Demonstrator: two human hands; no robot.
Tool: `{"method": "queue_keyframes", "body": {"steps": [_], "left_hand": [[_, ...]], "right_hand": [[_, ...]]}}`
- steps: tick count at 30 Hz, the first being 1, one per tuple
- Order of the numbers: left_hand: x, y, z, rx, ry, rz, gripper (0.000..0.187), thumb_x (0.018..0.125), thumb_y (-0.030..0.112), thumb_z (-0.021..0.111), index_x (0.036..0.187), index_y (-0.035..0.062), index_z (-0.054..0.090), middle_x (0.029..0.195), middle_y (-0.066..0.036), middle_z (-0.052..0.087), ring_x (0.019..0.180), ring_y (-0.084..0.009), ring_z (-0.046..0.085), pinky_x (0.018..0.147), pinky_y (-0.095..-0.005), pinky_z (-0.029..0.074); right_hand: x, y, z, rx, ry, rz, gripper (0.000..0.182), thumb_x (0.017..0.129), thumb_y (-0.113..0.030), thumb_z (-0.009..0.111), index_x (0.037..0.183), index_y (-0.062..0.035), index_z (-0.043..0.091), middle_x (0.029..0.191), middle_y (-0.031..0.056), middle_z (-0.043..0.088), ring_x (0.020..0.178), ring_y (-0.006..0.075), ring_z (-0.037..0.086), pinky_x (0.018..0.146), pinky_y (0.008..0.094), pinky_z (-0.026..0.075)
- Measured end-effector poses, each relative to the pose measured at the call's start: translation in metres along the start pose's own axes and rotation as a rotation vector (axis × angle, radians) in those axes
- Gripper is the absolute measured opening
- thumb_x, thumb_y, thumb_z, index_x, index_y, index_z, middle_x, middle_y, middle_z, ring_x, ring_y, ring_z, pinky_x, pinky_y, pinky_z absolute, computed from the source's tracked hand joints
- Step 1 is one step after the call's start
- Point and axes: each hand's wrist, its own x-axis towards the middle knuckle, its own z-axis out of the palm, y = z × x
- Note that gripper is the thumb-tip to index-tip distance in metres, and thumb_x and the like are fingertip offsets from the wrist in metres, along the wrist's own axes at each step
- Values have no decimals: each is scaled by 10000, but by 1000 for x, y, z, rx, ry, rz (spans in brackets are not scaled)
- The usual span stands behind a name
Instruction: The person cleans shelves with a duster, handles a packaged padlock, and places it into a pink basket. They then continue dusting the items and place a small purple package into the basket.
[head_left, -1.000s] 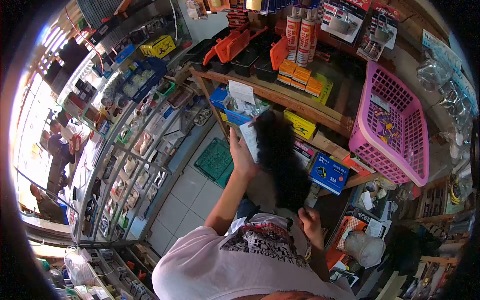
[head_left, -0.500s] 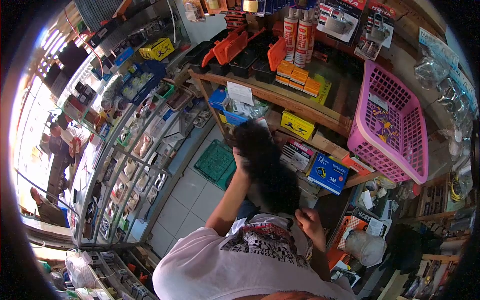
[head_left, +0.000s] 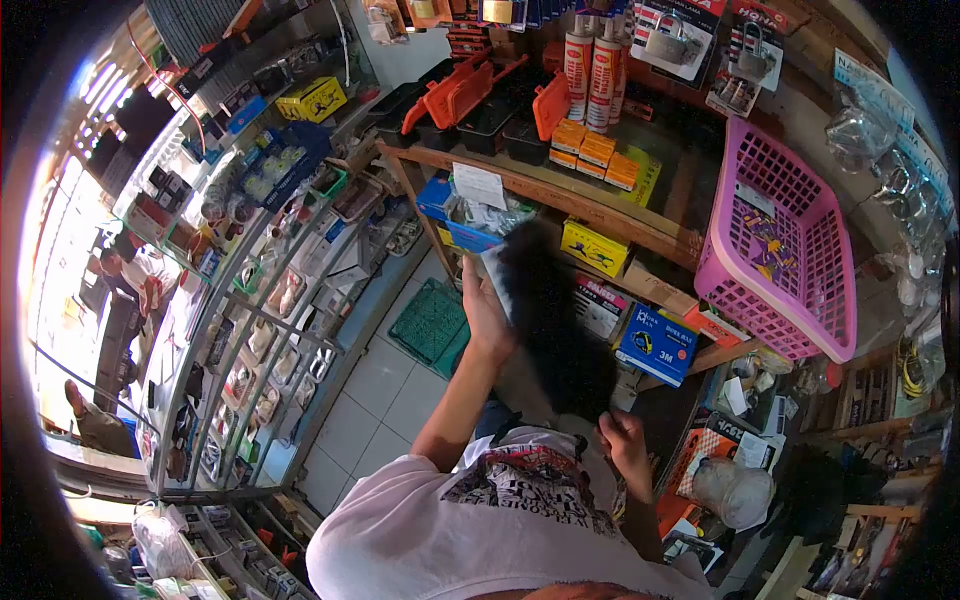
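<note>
My right hand (head_left: 624, 440) is closed round the lower end of a black feather duster (head_left: 560, 330), which slants up and to the left and is blurred. In my left hand (head_left: 484, 308) is a pale flat packet (head_left: 496, 272), held upright with the fingers pointing up. The duster lies against the packet in this view and hides most of it. Just behind them stands a blue box (head_left: 470, 238) of plastic-wrapped goods on a low shelf.
A wooden shelf (head_left: 640, 228) runs in front, with orange-lidded black boxes (head_left: 490, 120) and sealant tubes (head_left: 602, 80) on it. To the right hangs a pink basket (head_left: 715, 270). A green crate (head_left: 425, 325) lies on the tiled floor, beside a glass display case (head_left: 270, 350). Another person (head_left: 140, 275) is beyond it.
The duster has swung to the right and off my left hand, so my fingers and the packet's pale edge now show. My right hand has shifted slightly.
</note>
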Motion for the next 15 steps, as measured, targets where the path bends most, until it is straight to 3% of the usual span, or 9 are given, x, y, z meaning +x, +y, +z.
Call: {"method": "queue_keyframes", "body": {"steps": [1, 2, 5, 7, 8, 10, 12, 13, 15], "left_hand": [[2, -1, 8, 92, 228, 23, 746, 986, 617, 261, 1397, 24, 452, 1276, -150, 590, 1170, -310, 565, 1055, -425, 418], [4, -2, -2, 109, 228, 38, 753, 987, 619, 253, 1392, 16, 452, 1289, -155, 582, 1176, -311, 564, 1053, -429, 420], [4, 5, -20, -30, -282, -20, 737, 986, 607, 241, 1421, 45, 438, 1348, -172, 554, 1204, -327, 556, 1055, -450, 415], [3, -2, 9, 79, 260, 63, 710, 985, 597, 277, 1395, 47, 459, 1310, -163, 574, 1126, -313, 587, 992, -435, 459], [2, -2, 11, 99, 239, 59, 701, 986, 591, 292, 1397, 47, 457, 1325, -154, 568, 1140, -306, 581, 1000, -427, 455], [10, 1, -27, -61, -249, -12, 725, 987, 601, 285, 1414, 37, 441, 1366, -149, 540, 1218, -306, 539, 1054, -428, 413], [1, 4, -9, -104, -332, -20, 717, 995, 590, 283, 1422, 36, 439, 1379, -151, 530, 1251, -312, 522, 1080, -436, 393], [1, 0, 11, 89, 238, 59, 695, 994, 581, 299, 1392, 35, 463, 1338, -163, 552, 1188, -316, 556, 1031, -430, 437], [1, -2, 0, 104, 259, 54, 703, 990, 587, 302, 1392, 33, 462, 1339, -165, 551, 1177, -327, 560, 1024, -432, 443]], "right_hand": [[-1, 1, -2, -30, -54, 21, 408, 981, -325, 565, 650, -94, 506, 558, -42, 429, 497, 75, 381, 488, 294, 280], [-1, 1, -6, -62, -109, 40, 408, 981, -325, 566, 650, -94, 505, 555, -42, 431, 497, 73, 384, 488, 291, 281], [-1, 8, -6, -37, -60, 30, 411, 980, -327, 568, 650, -88, 509, 554, -41, 438, 496, 71, 396, 484, 286, 286], [-3, 8, -4, -18, -46, 39, 412, 980, -329, 568, 653, -83, 515, 553, -40, 440, 494, 71, 400, 482, 283, 288], [-3, 2, -6, -30, -88, 61, 410, 979, -330, 569, 657, -82, 518, 552, -39, 439, 494, 72, 401, 481, 282, 287], [-1, 0, -7, -41, -100, 47, 404, 979, -333, 569, 663, -84, 524, 553, -40, 438, 493, 71, 400, 480, 280, 287], [0, 5, -4, -30, -34, -19, 396, 978, -335, 569, 669, -90, 529, 557, -43, 439, 493, 68, 398, 480, 280, 287], [-2, 2, -3, -20, -55, 22, 388, 976, -332, 571, 674, -91, 529, 561, -44, 437, 495, 67, 397, 483, 279, 286], [-3, -8, -3, -7, -102, 103, 372, 972, -327, 575, 684, -95, 529, 569, -47, 434, 501, 67, 394, 488, 276, 284]]}}
